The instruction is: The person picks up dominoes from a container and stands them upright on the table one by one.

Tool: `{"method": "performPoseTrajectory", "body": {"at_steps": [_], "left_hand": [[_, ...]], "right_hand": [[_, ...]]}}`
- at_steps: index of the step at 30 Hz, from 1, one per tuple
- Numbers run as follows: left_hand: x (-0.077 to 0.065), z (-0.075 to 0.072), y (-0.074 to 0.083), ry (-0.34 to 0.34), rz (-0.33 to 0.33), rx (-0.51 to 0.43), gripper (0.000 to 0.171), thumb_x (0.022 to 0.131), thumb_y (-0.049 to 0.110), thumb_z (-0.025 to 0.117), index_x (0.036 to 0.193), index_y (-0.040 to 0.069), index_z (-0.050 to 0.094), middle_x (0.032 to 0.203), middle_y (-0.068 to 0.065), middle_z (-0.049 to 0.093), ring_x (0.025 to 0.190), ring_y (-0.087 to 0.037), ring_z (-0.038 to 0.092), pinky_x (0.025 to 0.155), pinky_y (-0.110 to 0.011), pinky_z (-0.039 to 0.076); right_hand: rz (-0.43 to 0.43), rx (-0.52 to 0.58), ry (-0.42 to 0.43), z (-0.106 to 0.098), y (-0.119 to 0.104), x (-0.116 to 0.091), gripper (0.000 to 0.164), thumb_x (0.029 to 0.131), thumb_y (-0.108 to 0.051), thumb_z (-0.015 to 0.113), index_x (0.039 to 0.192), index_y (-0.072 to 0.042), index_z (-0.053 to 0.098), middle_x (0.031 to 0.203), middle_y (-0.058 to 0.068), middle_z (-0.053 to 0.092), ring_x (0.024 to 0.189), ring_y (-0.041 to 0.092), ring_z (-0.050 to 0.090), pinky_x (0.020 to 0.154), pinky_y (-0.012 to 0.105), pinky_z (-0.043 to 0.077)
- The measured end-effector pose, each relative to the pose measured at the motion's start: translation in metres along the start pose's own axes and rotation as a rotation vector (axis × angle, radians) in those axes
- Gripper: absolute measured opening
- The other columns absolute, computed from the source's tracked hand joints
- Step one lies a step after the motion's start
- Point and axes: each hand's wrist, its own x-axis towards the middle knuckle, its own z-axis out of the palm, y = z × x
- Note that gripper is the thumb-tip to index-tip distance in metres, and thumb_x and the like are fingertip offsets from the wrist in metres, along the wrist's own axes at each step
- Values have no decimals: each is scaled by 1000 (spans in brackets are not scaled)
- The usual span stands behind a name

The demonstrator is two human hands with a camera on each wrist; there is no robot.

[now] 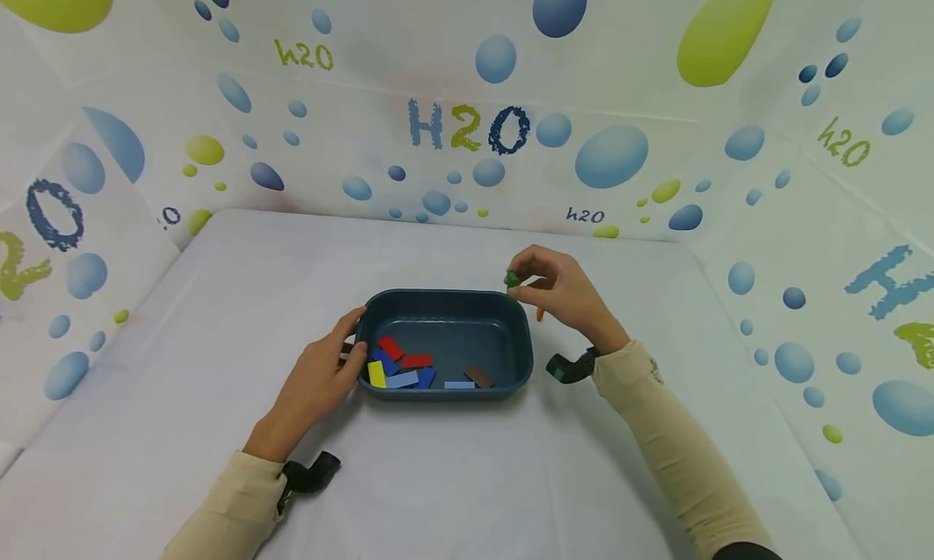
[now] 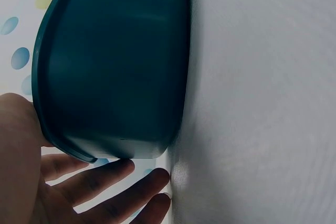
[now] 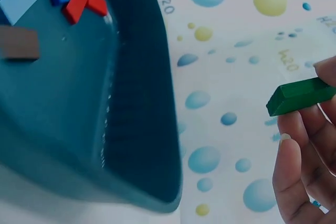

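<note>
A dark teal tray [image 1: 445, 305] stands on the white table with small coloured blocks inside. My left hand [image 1: 327, 369] is at the tray's left end, its thumb and index finger against the rim. In the left wrist view its other fingers [image 2: 97, 182] stretch loosely beside the outer end wall. Above the tray's far right corner, my right hand [image 1: 562, 292] pinches a green block [image 3: 302, 96] between thumb and fingers. A small orange piece [image 1: 540, 314] shows just below that hand; whether it touches the hand I cannot tell.
Red blocks [image 1: 417, 361], a yellow block [image 1: 376, 374], blue blocks and a brown block [image 1: 479, 376] lie along the tray's near side, mostly at the left. A white cloth [image 1: 452, 479] covers the table. A patterned H2O curtain [image 1: 394, 57] hangs behind and at both sides.
</note>
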Motion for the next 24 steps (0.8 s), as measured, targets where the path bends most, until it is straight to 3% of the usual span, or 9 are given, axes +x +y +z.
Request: {"method": "performPoseTrajectory", "body": {"at_steps": [24], "left_hand": [[0,0,-1,0,-6,-13,56,107,16,52,159,7,37,146,-30,58,110,-43,73,92,-58,58]], "right_hand": [[101,-88,182,-21,23,-26,20,92,-8,74,110,-3,67,107,18,75,98,17,69,83,24,59]]}}
